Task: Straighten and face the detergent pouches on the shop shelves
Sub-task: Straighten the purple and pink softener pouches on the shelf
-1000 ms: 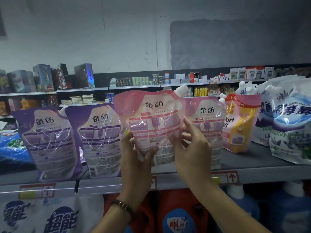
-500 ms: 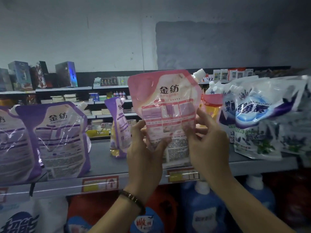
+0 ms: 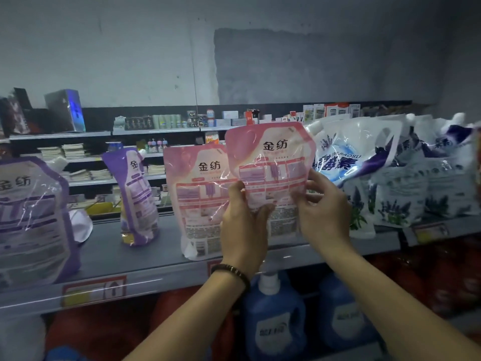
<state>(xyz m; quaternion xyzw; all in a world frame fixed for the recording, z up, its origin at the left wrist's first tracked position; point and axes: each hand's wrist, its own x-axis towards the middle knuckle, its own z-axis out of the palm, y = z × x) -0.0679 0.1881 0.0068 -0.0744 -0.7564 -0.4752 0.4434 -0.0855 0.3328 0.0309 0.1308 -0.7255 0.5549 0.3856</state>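
Both my hands hold a pink pouch (image 3: 270, 162) upright over the grey shelf (image 3: 145, 259), label facing me. My left hand (image 3: 243, 220) grips its lower left edge and my right hand (image 3: 321, 207) its lower right edge. A second pink pouch (image 3: 197, 194) stands just to its left on the shelf, partly behind it. Further left stands a purple pouch (image 3: 135, 194) turned sideways, and a larger purple pouch (image 3: 31, 217) is at the far left. White and blue lavender-printed pouches (image 3: 359, 157) lean in a crowd to the right.
Blue detergent bottles (image 3: 276, 321) and red ones stand on the shelf below. Red price labels (image 3: 93, 290) run along the shelf's front edge. A back aisle with small boxes (image 3: 229, 115) and books shows behind. Bare shelf lies between the purple pouches.
My view has swung right along the shelf. The pink pouch has come down and rightward in both hands, and now sits beside a second pink pouch against the white lavender pouches.
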